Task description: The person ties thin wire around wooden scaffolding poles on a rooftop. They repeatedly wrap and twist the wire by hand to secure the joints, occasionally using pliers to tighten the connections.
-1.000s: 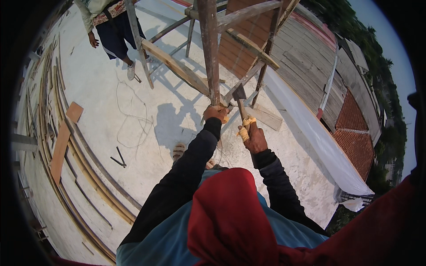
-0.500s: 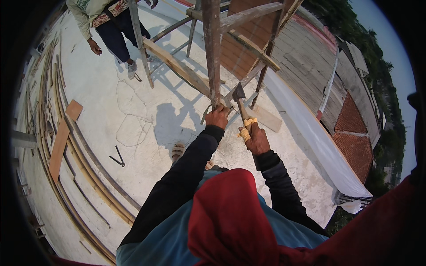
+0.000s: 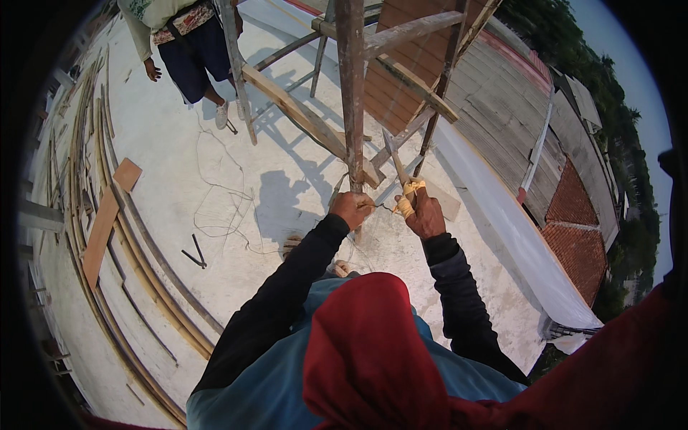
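My left hand (image 3: 351, 210) is closed low beside the upright wooden post (image 3: 351, 100), pinching a thin wire (image 3: 385, 207) that spans the short gap to my other hand. My right hand (image 3: 426, 213), with yellow wrapping around some fingers, grips the wooden handle of a hatchet (image 3: 398, 163). Its metal head points up and away, seen nearly edge-on. Whether the right fingers also hold the wire's end, I cannot tell. A slanting timber brace (image 3: 294, 112) meets the post just above my left hand.
A co-worker (image 3: 190, 54) stands at the far left, behind the frame. Long poles (image 3: 136, 261) and an orange-brown board (image 3: 100, 233) lie along the left. Loose wire (image 3: 226, 215) and a dark V-shaped piece (image 3: 193, 252) lie on the floor. White sheeting (image 3: 502, 218) lines the right edge, with roofs beyond.
My hands have lowered slightly toward me, and the right has turned the hatchet so its head shows edge-on. Wire now shows stretched between the hands. The co-worker has shifted slightly.
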Demonstrator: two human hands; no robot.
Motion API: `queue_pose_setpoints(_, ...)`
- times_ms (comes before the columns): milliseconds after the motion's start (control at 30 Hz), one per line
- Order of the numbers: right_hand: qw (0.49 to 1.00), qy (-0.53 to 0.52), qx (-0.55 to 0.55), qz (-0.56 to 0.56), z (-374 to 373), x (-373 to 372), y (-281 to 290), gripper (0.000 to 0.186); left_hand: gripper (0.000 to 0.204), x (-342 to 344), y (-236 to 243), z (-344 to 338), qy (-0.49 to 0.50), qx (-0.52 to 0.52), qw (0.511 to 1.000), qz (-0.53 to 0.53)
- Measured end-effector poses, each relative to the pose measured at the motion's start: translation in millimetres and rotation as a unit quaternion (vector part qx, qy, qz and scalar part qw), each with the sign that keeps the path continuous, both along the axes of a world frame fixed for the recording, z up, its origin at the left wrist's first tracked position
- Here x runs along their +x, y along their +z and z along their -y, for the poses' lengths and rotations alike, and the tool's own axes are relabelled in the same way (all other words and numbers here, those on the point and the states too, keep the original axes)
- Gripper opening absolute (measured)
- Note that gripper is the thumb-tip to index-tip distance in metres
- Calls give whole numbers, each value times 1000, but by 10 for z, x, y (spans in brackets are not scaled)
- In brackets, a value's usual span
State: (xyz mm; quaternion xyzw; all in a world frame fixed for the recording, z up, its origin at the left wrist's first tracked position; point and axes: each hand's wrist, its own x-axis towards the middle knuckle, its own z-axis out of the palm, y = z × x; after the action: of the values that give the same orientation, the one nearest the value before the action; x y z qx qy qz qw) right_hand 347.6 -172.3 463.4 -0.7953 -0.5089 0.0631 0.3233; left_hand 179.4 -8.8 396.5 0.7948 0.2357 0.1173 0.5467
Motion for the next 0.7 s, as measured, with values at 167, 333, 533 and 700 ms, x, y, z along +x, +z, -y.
queue_pose_setpoints(167,989,-75,-103,80,-458,247,-102,49,20,-688,35,254,-33,-101,994,-16)
queue_pose_setpoints(333,981,-56,-148,113,-787,259,-309,43,24,-1078,120,322,17,-52,997,-50)
queue_pose_setpoints(533,981,25,-117,155,-639,135,-465,41,24,-1310,185,331,80,-108,988,-73)
queue_pose_setpoints(700,985,20,-109,130,-417,87,-553,47,24,-1402,172,302,99,-131,985,-55)
